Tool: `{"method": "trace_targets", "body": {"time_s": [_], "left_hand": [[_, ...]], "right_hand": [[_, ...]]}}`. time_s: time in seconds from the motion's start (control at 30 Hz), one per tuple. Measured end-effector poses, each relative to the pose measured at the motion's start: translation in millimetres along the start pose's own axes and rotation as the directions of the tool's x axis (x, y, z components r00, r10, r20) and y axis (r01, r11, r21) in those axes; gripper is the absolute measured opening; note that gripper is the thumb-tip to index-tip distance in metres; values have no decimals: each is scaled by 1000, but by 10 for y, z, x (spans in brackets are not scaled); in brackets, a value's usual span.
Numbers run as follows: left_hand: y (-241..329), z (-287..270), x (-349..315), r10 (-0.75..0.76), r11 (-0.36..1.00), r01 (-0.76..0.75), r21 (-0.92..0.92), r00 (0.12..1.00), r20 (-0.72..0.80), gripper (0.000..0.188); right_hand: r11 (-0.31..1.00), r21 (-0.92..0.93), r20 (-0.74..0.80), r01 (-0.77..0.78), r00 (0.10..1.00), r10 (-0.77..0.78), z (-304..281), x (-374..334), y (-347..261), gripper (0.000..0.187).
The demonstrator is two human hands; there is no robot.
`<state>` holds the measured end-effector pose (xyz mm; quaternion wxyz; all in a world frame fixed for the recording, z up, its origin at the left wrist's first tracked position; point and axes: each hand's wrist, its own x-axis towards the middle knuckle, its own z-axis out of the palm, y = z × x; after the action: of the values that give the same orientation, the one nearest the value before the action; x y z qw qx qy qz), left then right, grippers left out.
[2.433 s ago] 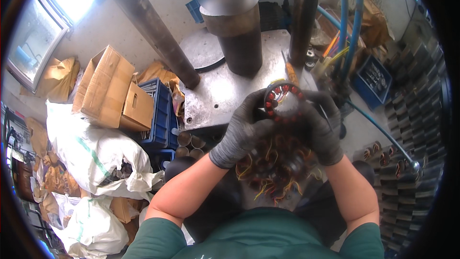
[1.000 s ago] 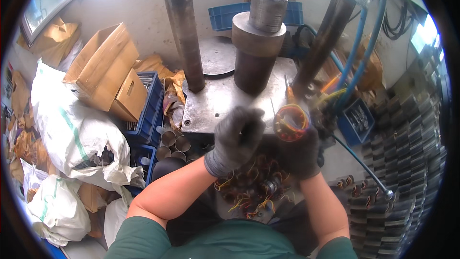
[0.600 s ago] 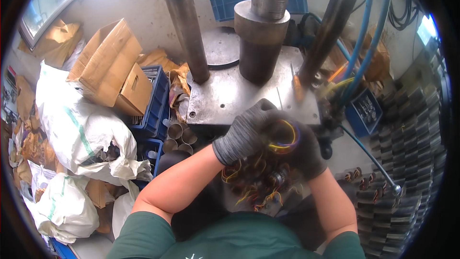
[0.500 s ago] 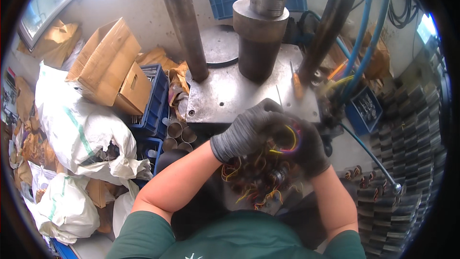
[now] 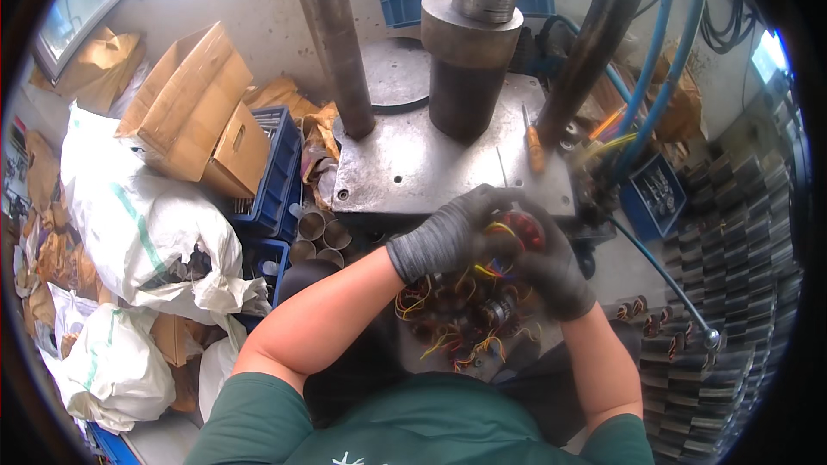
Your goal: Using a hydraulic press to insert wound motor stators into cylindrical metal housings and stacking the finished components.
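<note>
The person's right hand (image 5: 556,258), in a dark grey knit glove, is curled around the right side of a round ring with red coils and thin yellow wires (image 5: 525,224) and grips it. The left hand (image 5: 461,228), in the same kind of glove, is at the left side of the ring with its fingers bent in. The ring is up in the air between the 2 hands, just past the near edge of a flat, shiny grey metal plate (image 5: 413,164). A thin, straight grey rod (image 5: 499,159) sticks up past the fingers. The hands are blurry, so I cannot tell if the left hand is pinching the ring or which hand has the rod.

The work on this ring looks partway done to me. It is off the pile and in hand, but its wires hang loose and it is not yet put down. Many more rings wait in a messy pile of dark rings with red and yellow wires (image 5: 461,306) below the hands, between the legs, so most of the work seems left. A few small copper-coloured coils (image 5: 633,307) sit apart on the right, but they don't show if they are finished. A pointed tool with an orange handle (image 5: 536,153) lies on the plate, untouched.
</note>
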<state>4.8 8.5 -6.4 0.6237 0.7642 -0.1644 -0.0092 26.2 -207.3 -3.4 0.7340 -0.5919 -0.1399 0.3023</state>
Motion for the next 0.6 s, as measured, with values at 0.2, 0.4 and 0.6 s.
{"method": "trace_targets", "body": {"time_s": [0.2, 0.4, 0.6], "left_hand": [[130, 65, 12, -51, 934, 68, 350, 997, -57, 53], [6, 197, 50, 37, 853, 61, 519, 984, -176, 44], [249, 68, 10, -147, 986, 130, -103, 972, -183, 78]], "right_hand": [[998, 35, -45, 61, 997, -59, 72, -86, 74, 100], [953, -252, 3, 165, 985, -170, 82, -59, 100, 97], [989, 116, -64, 92, 994, -85, 14, -75, -190, 77]]}}
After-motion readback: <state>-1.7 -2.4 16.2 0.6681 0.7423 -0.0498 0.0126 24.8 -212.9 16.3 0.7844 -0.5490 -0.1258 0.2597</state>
